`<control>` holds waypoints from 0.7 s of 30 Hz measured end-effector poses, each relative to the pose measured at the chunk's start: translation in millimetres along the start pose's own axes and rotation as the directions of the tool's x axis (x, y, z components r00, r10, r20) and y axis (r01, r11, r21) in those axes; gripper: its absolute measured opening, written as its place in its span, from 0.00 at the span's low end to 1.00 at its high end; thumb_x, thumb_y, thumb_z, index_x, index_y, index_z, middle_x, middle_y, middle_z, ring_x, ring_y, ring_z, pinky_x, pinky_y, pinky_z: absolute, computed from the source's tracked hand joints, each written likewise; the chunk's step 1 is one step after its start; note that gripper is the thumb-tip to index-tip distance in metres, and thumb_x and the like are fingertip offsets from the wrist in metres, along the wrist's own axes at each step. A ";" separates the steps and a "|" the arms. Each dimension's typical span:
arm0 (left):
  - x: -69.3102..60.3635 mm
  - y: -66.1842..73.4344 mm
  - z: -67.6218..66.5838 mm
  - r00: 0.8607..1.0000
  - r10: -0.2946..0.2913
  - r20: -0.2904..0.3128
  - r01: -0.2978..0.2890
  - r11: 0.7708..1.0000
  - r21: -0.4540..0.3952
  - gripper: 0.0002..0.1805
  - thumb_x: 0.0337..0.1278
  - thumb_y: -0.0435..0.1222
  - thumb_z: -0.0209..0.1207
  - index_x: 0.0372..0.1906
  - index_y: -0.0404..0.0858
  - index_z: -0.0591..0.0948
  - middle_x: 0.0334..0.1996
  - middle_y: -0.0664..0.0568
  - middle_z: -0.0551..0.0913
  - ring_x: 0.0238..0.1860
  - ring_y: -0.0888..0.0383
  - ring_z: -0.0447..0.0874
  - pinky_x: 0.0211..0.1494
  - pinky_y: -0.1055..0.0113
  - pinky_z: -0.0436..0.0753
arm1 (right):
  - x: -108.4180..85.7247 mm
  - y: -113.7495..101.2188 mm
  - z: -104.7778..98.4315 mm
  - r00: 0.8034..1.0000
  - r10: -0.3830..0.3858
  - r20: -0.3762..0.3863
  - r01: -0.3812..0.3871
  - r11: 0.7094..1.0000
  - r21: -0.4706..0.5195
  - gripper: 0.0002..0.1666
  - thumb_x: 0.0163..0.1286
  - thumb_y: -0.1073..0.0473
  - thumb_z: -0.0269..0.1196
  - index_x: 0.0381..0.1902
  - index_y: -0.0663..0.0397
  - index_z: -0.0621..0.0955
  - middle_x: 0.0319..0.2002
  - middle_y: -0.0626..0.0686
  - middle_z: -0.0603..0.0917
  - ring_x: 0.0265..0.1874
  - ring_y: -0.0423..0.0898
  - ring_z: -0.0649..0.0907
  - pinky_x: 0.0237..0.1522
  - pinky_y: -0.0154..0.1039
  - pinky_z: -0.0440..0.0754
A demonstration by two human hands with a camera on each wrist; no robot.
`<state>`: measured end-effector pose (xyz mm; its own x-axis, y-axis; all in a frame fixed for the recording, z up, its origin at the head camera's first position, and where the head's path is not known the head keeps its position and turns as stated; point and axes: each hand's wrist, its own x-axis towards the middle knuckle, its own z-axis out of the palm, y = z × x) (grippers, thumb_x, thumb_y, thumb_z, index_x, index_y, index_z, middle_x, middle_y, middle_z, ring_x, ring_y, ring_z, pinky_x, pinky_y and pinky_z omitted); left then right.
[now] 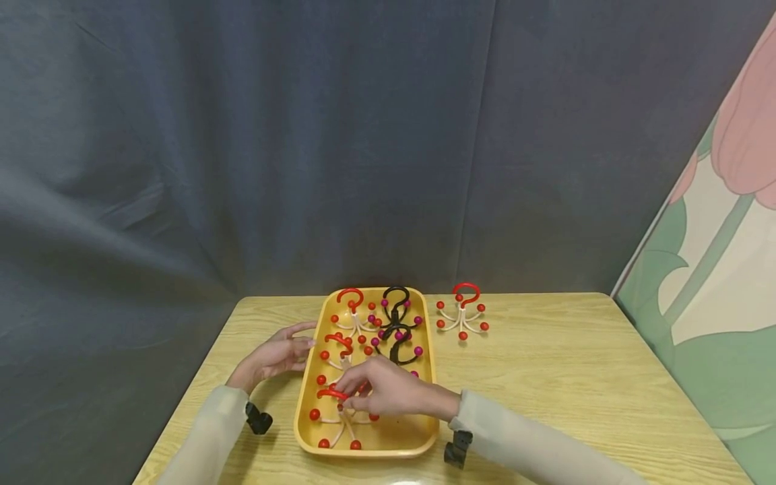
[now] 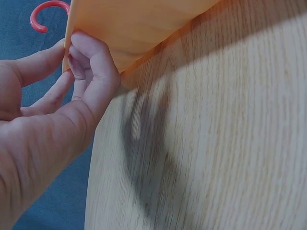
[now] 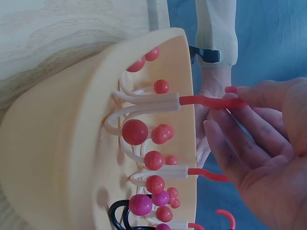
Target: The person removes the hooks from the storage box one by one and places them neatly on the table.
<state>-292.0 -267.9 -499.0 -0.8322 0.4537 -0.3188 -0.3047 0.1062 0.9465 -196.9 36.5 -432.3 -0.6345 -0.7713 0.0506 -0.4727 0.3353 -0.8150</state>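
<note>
A yellow tray (image 1: 366,453) holds several claw massagers, each with a curved hook handle and ball-tipped legs. In its near end stands a massager with white legs, red balls and a red hook (image 1: 332,393). My right hand (image 1: 388,387) pinches that hook (image 3: 206,101) between thumb and fingers; the legs are inside the tray. At the tray's left side, my left hand (image 1: 279,356) grips the rim, with fingers bent against the outer wall (image 2: 139,28) in the left wrist view. Behind the right hand are another red-hooked massager (image 1: 339,342) and a black massager (image 1: 395,350).
At the tray's far end are a red-hooked massager (image 1: 354,316) and a black one (image 1: 395,310) with purple balls. Another red-hooked massager (image 1: 463,313) stands on the wooden table (image 1: 545,377), right of the tray. A dark curtain (image 1: 364,148) hangs behind the table.
</note>
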 end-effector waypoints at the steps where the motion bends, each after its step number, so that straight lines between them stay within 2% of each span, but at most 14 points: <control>1: -0.2 0.2 0.1 1.000 -0.002 -0.001 0.002 1.000 0.000 0.37 0.80 0.35 0.54 0.84 0.39 0.53 0.72 0.33 0.75 0.58 0.52 0.87 0.56 0.54 0.90 | 0.1 0.3 -0.3 1.000 -0.002 -0.005 0.002 1.000 -0.009 0.14 0.70 0.66 0.70 0.52 0.52 0.90 0.48 0.50 0.94 0.42 0.27 0.87 0.46 0.25 0.85; 6: -1.3 2.0 0.8 1.000 -0.010 -0.009 0.010 1.000 -0.001 0.37 0.80 0.34 0.53 0.85 0.38 0.53 0.69 0.37 0.79 0.57 0.53 0.88 0.55 0.55 0.90 | 1.2 2.2 -0.6 1.000 -0.012 -0.029 0.011 1.000 -0.028 0.14 0.71 0.66 0.69 0.51 0.49 0.91 0.47 0.47 0.94 0.43 0.27 0.87 0.47 0.25 0.85; 9: -1.4 2.4 1.4 1.000 -0.012 -0.013 0.012 1.000 -0.004 0.37 0.80 0.34 0.54 0.84 0.38 0.53 0.68 0.38 0.80 0.56 0.54 0.88 0.54 0.56 0.90 | 2.0 3.0 0.4 0.999 -0.015 -0.037 0.014 1.000 -0.024 0.14 0.71 0.66 0.69 0.51 0.48 0.91 0.47 0.48 0.94 0.43 0.29 0.88 0.47 0.26 0.86; 12: -1.7 2.1 1.4 1.000 -0.012 -0.014 0.012 1.000 -0.003 0.37 0.80 0.34 0.54 0.84 0.38 0.53 0.69 0.37 0.79 0.57 0.53 0.88 0.54 0.56 0.90 | 3.1 2.8 1.7 0.999 -0.012 -0.040 0.011 1.000 -0.014 0.14 0.71 0.67 0.69 0.51 0.48 0.91 0.47 0.50 0.94 0.44 0.31 0.89 0.46 0.25 0.85; 21: -0.9 0.8 0.5 1.000 -0.012 -0.018 0.012 1.000 -0.005 0.36 0.80 0.34 0.53 0.84 0.38 0.53 0.71 0.34 0.77 0.57 0.53 0.88 0.55 0.54 0.90 | 3.8 2.2 4.0 0.997 0.006 -0.073 -0.009 0.999 -0.041 0.14 0.71 0.64 0.70 0.52 0.48 0.91 0.48 0.45 0.93 0.44 0.28 0.88 0.47 0.23 0.84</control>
<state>-291.2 -267.8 -498.0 -0.8368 0.4364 -0.3306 -0.3164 0.1074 0.9425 -198.0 32.1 -436.2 -0.6800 -0.7279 0.0879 -0.4919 0.3641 -0.7908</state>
